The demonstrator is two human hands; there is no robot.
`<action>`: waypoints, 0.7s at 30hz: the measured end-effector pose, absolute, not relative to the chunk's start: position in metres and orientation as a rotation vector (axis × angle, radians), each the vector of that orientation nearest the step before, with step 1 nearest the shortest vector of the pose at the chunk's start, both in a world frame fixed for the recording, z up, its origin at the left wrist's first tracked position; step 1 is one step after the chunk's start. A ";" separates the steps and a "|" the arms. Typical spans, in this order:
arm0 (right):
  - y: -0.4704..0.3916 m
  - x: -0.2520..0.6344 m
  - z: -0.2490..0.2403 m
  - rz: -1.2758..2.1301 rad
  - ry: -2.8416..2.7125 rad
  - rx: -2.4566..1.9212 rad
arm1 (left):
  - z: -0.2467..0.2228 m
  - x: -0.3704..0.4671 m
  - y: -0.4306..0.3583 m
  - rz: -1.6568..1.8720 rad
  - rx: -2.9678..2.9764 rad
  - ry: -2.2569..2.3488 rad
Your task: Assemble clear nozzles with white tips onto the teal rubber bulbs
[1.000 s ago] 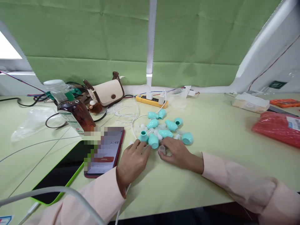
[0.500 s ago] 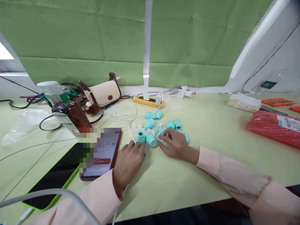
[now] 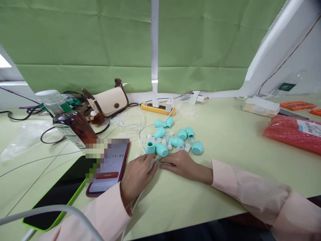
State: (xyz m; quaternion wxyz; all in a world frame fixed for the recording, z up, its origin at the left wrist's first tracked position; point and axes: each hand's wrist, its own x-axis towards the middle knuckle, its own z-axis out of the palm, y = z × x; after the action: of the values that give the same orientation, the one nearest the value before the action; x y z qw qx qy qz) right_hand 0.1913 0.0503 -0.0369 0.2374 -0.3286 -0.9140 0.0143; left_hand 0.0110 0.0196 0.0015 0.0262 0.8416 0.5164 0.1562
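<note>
At the near edge of a cluster of glossy teal hollow pieces, my two hands lie close together on the table. The fingers of my left hand curl in beside an upright teal piece; something pale and translucent shows between thumb and forefinger, too small to make out. My right hand rests with fingers stretched toward the left fingertips, and nothing shows in it. Small translucent white pieces are scattered among the teal ones. One teal piece lies on its side beyond my right hand.
Left of my hands lie a red-edged phone and a green-cased phone. Behind them are a bottle of dark liquid and a cream bag. A yellow power strip trails white cables. A red package lies right.
My right hand has drawn back from the teal pieces toward my left hand, uncovering several pieces. My left hand has turned slightly, bringing its thumb into sight.
</note>
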 end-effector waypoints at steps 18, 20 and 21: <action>0.017 0.203 -0.008 0.555 -1.930 -0.697 | 0.000 0.019 0.005 0.776 1.823 1.089; 0.018 0.203 -0.009 0.579 -1.952 -0.690 | -0.002 0.019 0.003 0.779 1.797 1.081; 0.018 0.203 -0.009 0.595 -1.966 -0.689 | -0.004 0.020 0.002 0.788 1.788 1.083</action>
State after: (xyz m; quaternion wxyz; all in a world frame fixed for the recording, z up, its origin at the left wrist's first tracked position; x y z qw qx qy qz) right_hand 0.2028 0.0184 -0.0092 0.4686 -0.2811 -0.8016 0.2425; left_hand 0.0195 0.0022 -0.0036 0.4385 0.7193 0.4357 0.3169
